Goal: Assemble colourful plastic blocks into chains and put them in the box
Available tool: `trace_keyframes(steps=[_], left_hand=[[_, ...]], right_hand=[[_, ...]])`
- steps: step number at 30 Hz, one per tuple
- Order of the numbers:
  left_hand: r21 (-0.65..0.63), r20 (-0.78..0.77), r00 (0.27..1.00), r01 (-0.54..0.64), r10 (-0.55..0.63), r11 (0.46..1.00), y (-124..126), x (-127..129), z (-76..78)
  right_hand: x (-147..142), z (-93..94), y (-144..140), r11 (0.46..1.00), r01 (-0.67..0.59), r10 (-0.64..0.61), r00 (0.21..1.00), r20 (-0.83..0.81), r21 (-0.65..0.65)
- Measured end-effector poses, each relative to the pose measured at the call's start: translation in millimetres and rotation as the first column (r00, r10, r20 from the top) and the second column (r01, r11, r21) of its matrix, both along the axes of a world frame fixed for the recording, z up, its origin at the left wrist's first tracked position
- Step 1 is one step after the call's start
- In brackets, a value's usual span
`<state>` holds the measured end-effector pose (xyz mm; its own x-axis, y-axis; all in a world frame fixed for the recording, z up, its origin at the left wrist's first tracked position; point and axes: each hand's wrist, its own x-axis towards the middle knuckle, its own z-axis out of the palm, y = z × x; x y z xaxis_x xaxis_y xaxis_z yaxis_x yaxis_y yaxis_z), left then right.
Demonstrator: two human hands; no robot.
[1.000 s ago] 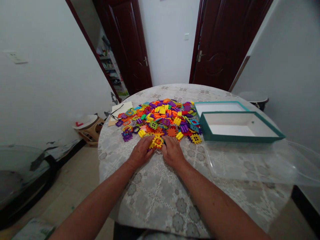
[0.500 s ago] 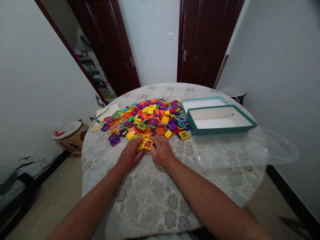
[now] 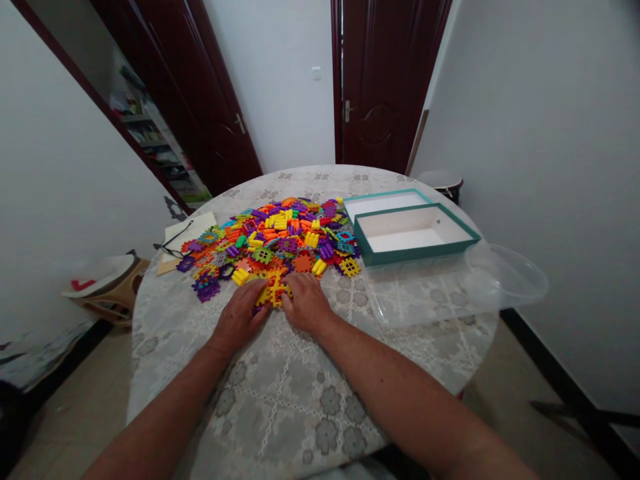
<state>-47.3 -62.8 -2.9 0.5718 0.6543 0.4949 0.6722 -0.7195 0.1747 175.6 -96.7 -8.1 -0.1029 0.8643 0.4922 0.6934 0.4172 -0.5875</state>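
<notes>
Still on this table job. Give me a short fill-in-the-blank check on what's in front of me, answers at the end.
1. The pieces held between the left hand and the right hand are mainly ____ in colour.
2. The dark green box stands to the ____ of the colourful pile.
3. The inside of that box is ____.

Missing words: yellow; right; white.
</notes>
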Motion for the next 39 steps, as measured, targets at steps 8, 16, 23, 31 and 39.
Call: trace_keyframes(steps=[8, 16, 23, 31, 39], left_hand=[[-0.002, 0.003, 1.000, 0.004, -0.004, 1.000, 4, -3, -4.3], [-0.088, 0.071, 0.997, 0.041, -0.034, 0.995, 5, 1, -1.0], [-0.139, 0.107, 0.993, -0.038, 0.053, 0.990, 18, 13, 10.4], [-0.142, 0.128, 0.991, 0.054, -0.036, 0.988, 9, 5, 10.6], [-0.202, 0.139, 0.982, -0.098, 0.128, 0.974, 8, -16, 23.1]], right_hand=[[0, 1.3, 0, 1.000, 0.010, -0.010, 1.000, 0.022, 0.020], [8, -7.1, 8, 1.000, 0.017, -0.017, 0.994, -0.112, 0.000], [20, 0.9, 13, 0.977, 0.175, -0.209, 0.890, -0.406, -0.118], [29, 12.6, 2, 0.969, 0.222, -0.248, 0.853, -0.459, -0.110], [28, 15.3, -9, 0.984, 0.161, -0.178, 0.908, -0.379, -0.076]])
